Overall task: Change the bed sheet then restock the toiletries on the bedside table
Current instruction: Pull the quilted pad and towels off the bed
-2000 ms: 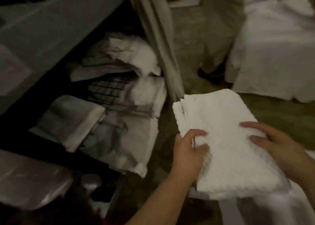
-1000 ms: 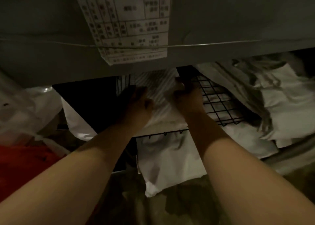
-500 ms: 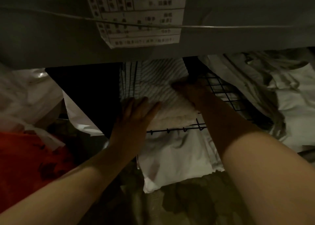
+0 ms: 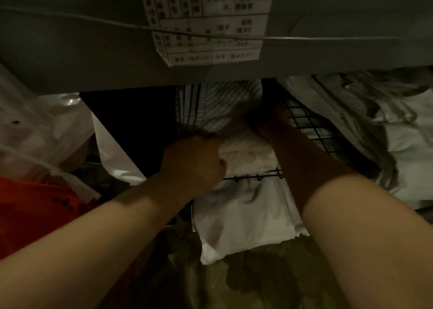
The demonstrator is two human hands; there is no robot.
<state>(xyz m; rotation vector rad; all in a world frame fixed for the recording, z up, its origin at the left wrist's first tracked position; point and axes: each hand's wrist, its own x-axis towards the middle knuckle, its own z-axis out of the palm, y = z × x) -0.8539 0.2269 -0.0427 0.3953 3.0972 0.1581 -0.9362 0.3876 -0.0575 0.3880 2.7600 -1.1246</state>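
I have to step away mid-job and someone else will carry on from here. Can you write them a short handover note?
Left hand: fingers curled, gripping the near left edge of the folded white towel.
Right hand: on the towel's far end, deep in shadow; its grip cannot be made out.
The towel lies on the black wire shelf of the cart, under the grey top panel with a printed sheet. Striped linen sits behind it, crumpled white sheets to the right.
Done: towel placed on the shelf.
Left: no bed or bedside table is in view; sheet change and toiletries cannot be confirmed.
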